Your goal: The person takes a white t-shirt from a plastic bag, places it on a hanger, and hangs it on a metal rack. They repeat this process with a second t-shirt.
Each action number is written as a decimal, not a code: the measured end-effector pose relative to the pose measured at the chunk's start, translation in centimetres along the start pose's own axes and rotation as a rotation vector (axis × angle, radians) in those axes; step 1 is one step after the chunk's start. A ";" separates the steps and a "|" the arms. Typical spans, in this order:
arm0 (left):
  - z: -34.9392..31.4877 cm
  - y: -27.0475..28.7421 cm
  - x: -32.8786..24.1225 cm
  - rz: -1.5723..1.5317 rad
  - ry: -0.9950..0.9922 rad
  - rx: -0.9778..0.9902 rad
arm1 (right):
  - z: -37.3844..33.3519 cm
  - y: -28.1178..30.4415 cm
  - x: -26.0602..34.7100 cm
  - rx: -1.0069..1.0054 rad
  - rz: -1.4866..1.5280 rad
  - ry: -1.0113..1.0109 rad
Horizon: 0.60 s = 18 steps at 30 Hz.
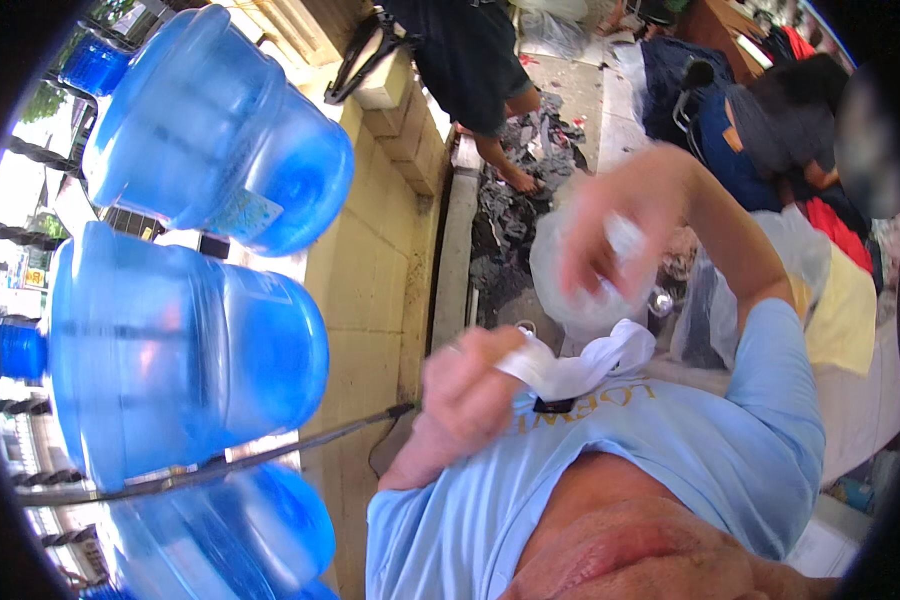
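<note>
In front of my light blue shirt, my left hand is closed on a white fabric strip. The strip runs rightward from the fingers in a loose, twisted curve across my chest. Farther out and to the right, my right hand is raised with curled fingers, smeared by motion. A small white piece shows against those fingers; its kind is too blurred to tell. Just beyond and below that hand is a pale translucent plastic bag.
Large blue water jugs lie stacked along the left beside a yellowish wall. Dark scraps cover the ground ahead. One person's bare legs stand there; another person in dark clothes is at right, near pale yellow cloth.
</note>
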<state>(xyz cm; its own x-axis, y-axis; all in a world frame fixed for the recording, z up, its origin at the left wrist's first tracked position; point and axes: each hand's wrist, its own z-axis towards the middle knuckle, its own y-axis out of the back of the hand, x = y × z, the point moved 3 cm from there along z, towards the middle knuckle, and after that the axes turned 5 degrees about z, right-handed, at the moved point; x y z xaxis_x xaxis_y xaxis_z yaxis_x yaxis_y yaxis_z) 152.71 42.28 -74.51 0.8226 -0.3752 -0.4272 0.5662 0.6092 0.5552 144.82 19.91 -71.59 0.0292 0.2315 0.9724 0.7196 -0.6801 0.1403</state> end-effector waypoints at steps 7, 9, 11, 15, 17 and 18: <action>4.8 -3.4 7.3 -0.290 -0.127 0.291 | 6.1 35.9 -15.1 -1.101 -1.090 -0.076; 5.3 -3.8 9.1 -0.311 -0.113 0.306 | 8.0 40.8 -17.2 -1.187 -1.187 -0.118; 5.6 -4.1 10.8 -0.319 -0.089 0.291 | 9.3 43.6 -18.6 -1.125 -1.370 -0.239; 6.3 -4.6 13.4 -0.318 -0.035 0.274 | 10.7 46.8 -20.2 -1.047 -1.501 -0.339; 6.8 -4.7 14.3 -0.316 -0.022 0.272 | 10.7 48.0 -20.7 -0.988 -1.524 -0.347; 7.0 -4.7 14.6 -0.313 -0.013 0.270 | 10.8 48.2 -20.7 -0.988 -1.550 -0.338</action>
<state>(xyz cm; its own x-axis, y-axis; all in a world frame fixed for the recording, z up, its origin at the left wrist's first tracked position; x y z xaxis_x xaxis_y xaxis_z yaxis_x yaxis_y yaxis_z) 162.45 29.07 -78.40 0.6085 -0.5230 -0.5969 0.7808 0.2603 0.5680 186.39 -10.11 -87.00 0.0339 0.9856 -0.1655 -0.3705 0.1662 0.9138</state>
